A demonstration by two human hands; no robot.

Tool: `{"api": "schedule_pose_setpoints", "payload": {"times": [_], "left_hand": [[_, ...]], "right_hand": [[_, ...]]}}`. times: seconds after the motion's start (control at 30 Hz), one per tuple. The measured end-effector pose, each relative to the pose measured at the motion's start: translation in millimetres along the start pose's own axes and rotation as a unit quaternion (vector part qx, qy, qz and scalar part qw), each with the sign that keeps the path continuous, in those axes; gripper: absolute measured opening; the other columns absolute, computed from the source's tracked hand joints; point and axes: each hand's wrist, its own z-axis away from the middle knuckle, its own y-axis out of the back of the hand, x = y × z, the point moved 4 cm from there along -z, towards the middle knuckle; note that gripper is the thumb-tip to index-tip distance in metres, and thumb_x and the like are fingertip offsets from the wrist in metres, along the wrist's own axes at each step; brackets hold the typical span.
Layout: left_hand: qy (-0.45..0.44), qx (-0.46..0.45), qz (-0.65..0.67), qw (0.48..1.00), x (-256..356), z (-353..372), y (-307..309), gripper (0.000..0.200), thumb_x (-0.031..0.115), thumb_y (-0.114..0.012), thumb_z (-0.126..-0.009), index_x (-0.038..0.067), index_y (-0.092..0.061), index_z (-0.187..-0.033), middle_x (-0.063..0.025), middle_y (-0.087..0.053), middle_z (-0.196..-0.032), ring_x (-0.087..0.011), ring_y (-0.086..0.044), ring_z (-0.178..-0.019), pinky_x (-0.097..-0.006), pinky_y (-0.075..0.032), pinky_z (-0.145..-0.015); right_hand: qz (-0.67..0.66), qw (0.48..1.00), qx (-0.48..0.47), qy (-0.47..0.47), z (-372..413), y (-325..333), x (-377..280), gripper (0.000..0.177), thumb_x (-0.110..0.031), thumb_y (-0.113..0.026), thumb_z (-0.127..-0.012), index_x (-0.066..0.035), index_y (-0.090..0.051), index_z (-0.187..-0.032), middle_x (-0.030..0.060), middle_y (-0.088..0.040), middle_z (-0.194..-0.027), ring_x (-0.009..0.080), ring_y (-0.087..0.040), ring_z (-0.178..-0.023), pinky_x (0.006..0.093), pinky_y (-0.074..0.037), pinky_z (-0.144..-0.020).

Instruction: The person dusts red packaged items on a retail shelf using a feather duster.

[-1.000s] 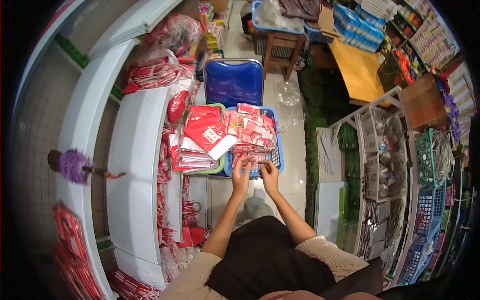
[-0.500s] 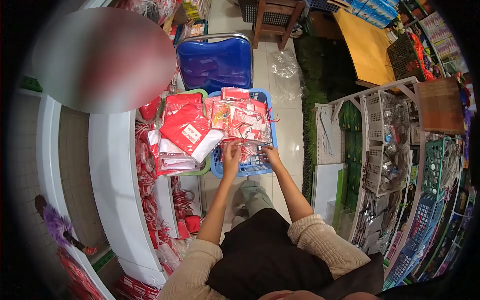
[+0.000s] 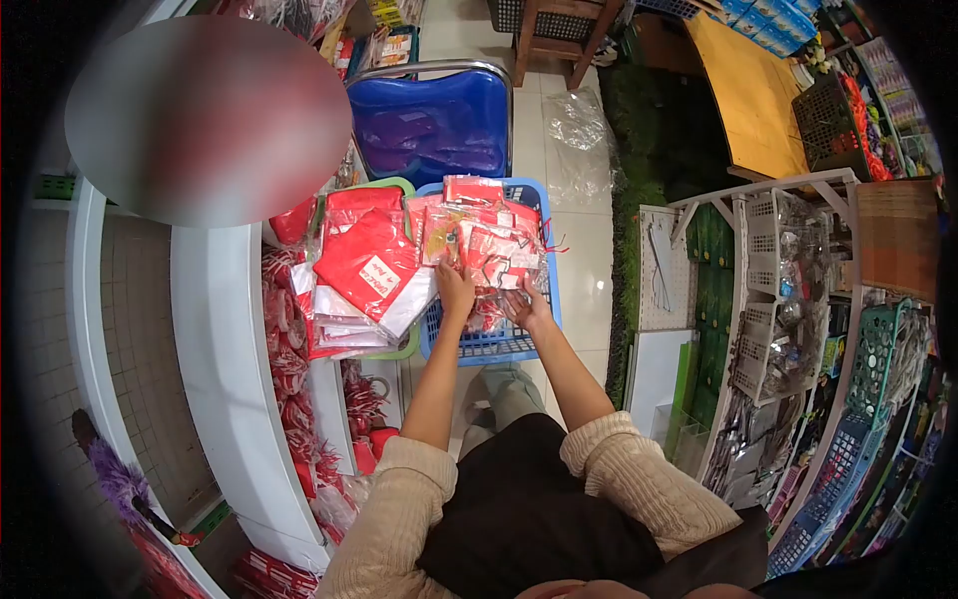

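several packets [image 3: 496,250] look light, slippery, best held by edges; right hand [image 3: 531,307] open, left hand [image 3: 456,291] grip unclear.

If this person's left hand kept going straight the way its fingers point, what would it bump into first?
Most likely the plastic-wrapped red packets heaped in the blue basket. The left hand seems right at their near edge, perhaps already touching; depth is unclear.

Two hands [image 3: 456,290] [image 3: 528,305], one blue chair [image 3: 434,120] — and two baskets [image 3: 401,186] [image 3: 553,319] side by side before it.
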Motion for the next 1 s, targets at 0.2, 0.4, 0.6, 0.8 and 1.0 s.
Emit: {"api": "schedule_pose_setpoints", "payload": {"times": [0.2,0.4,0.6,0.8,1.0], "left_hand": [[0.057,-0.19,0.028,0.98,14.0,1.9,15.1,0.052,0.026,-0.066,-0.074,-0.002,-0.045,-0.113,-0.0217,-0.059,-0.092,-0.0346,-0.058,-0.084,-0.0395,-0.045,-0.077],[0.035,-0.176,0.307,0.935,22.6,51.2,31.0,0.052,0.012,-0.067,-0.073,-0.002,-0.044,-0.117,-0.0127,-0.059,-0.106,-0.0223,-0.058,-0.095,-0.0318,-0.043,-0.084],[0.18,-0.209,0.47,0.838,61.1,83.0,80.5,0.048,-0.001,-0.062,-0.07,0.0,-0.047,-0.115,-0.0095,-0.059,-0.105,-0.0172,-0.058,-0.093,-0.0274,-0.045,-0.079],[0.104,-0.177,0.549,0.81,117.1,74.6,141.4,0.043,-0.006,-0.06,-0.07,0.0,-0.047,-0.111,-0.0098,-0.06,-0.101,-0.019,-0.061,-0.086,-0.03,-0.052,-0.066],[-0.001,-0.174,0.628,0.758,187.5,91.9,222.5,0.045,-0.003,-0.059,-0.076,0.002,-0.045,-0.119,-0.0106,-0.056,-0.112,-0.0216,-0.055,-0.103,-0.0354,-0.044,-0.09]], "right_hand": [[0.057,0.993,-0.04,0.094,35.5,-8.9,-15.7,0.032,-0.03,-0.063,-0.08,-0.011,-0.053,-0.104,0.0101,-0.052,-0.102,0.0294,-0.05,-0.101,0.0406,-0.046,-0.085],[0.019,0.986,-0.123,0.112,74.5,3.5,-25.1,0.029,-0.022,-0.058,-0.081,-0.007,-0.054,-0.105,0.0092,-0.057,-0.1,0.0283,-0.055,-0.095,0.0394,-0.044,-0.088],[0.007,0.965,-0.242,0.097,139.4,-23.0,-12.5,0.026,-0.017,-0.055,-0.082,-0.007,-0.054,-0.106,0.0098,-0.059,-0.106,0.0246,-0.055,-0.102,0.0414,-0.044,-0.088],[0.074,0.913,-0.37,0.154,178.5,-82.7,-16.8,0.031,-0.005,-0.058,-0.079,-0.008,-0.052,-0.109,0.0095,-0.059,-0.104,0.0241,-0.057,-0.099,0.0446,-0.045,-0.087],[0.14,0.866,-0.413,0.244,300.5,-157.4,-5.6,0.027,-0.004,-0.059,-0.08,-0.009,-0.05,-0.106,0.0063,-0.06,-0.097,0.0193,-0.059,-0.089,0.0413,-0.049,-0.078]]}}
